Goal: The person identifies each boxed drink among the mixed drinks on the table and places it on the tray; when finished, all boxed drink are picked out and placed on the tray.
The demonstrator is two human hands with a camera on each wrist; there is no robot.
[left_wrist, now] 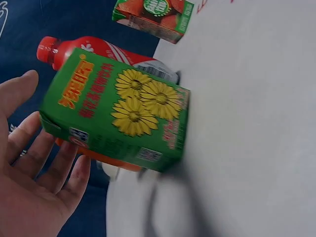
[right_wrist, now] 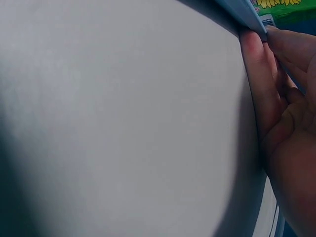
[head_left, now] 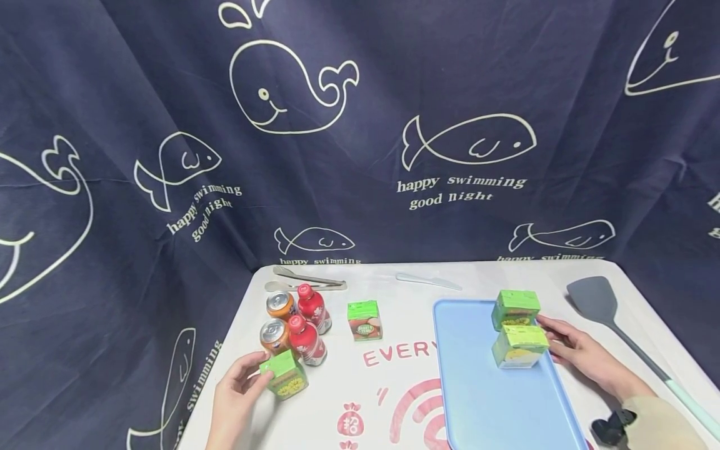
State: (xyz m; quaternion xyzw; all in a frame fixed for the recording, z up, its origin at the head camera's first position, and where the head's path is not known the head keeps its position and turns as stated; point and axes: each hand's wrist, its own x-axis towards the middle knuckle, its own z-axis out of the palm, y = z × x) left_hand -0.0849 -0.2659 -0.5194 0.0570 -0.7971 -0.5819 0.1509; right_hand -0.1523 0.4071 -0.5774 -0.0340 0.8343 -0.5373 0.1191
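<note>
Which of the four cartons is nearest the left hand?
The flowered carton beside the red bottles, at the left hand; the lone carton and two cartons on the blue tray are farther off.

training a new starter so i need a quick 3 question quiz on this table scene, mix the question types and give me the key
1. True or false: in the head view, the grey spatula lies to the right of the blue tray.

2. What stands on the tray?
A) red bottles
B) two cartons
C) tongs

3. Fill in: the ____ is at the green carton beside the orange cans.

Key:
1. True
2. B
3. left hand
</note>
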